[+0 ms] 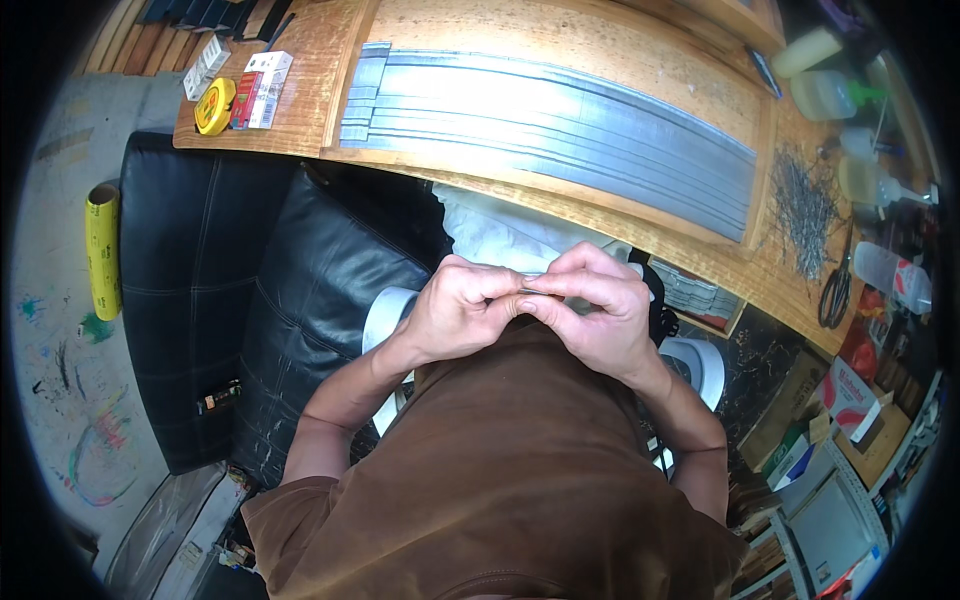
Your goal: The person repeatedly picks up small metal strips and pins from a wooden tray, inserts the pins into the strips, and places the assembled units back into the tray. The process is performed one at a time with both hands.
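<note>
My left hand [465, 308] and my right hand [603, 308] meet in front of my brown shirt, just below the desk's near edge. Each is closed in a pinch, thumb against fingers. Between the fingertips shows a thin dark piece [541, 292]; the fingers cover most of it, and its kind cannot be made out. Beyond the hands, several long grey-blue strips [600, 130] lie flat side by side on the wooden desk [690, 232]. A short stack of similar strips [362, 95] crosses their left end.
Thin metal wires [803, 212] lie heaped at the desk's right, beside black-handled scissors [835, 295] and plastic bottles [825, 95]. A yellow tape measure [214, 107] and small boxes [262, 90] sit at the left. A black leather seat [330, 260] and a yellow roll [103, 255] stand left.
</note>
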### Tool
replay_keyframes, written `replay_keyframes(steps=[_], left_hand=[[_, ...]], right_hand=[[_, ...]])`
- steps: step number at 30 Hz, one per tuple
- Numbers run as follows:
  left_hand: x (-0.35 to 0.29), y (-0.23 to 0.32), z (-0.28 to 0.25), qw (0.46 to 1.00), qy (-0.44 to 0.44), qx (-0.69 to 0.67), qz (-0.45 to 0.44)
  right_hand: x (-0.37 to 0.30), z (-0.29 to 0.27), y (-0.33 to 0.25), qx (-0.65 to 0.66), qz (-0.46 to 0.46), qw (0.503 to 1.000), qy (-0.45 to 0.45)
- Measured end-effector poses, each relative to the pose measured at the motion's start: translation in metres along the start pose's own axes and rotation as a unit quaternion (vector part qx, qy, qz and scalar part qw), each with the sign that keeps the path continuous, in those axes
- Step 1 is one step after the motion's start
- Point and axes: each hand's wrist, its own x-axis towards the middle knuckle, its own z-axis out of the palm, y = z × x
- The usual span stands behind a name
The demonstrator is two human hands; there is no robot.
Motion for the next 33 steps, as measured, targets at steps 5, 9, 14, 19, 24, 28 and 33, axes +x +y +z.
replay_keyframes(steps=[5,9,14,19,24,28,33], left_hand=[[-0.0005,-0.001,0.0016,0.999,0.014,-0.031,0.0],[-0.0014,-0.0039,0.0008,1.0,0.007,-0.03,-0.001],[-0.0009,-0.0036,0.0025,0.999,0.019,-0.036,0.009],[-0.0003,-0.001,0.0015,1.0,0.015,-0.024,0.007],[-0.0003,-0.0021,0.0025,0.999,0.02,-0.027,0.011],[-0.0002,-0.0004,0.001,1.0,0.013,-0.022,0.003],[-0.0002,-0.0022,0.0029,0.999,0.021,-0.036,0.01]], right_hand=[[0.0001,0.0008,0.0002,0.016,-0.027,0.999,0.018],[0.0004,0.0005,0.0008,0.021,-0.022,0.999,0.017],[0.0003,0.0006,0.0009,0.029,-0.015,0.999,0.016],[-0.0004,0.0008,0.0036,0.034,-0.02,0.999,0.017],[-0.0002,0.0006,0.0036,0.036,-0.016,0.999,0.016],[-0.0002,0.0004,0.0024,0.034,-0.013,0.999,0.016],[-0.0012,-0.0005,0.0028,0.033,-0.011,0.999,0.014]])
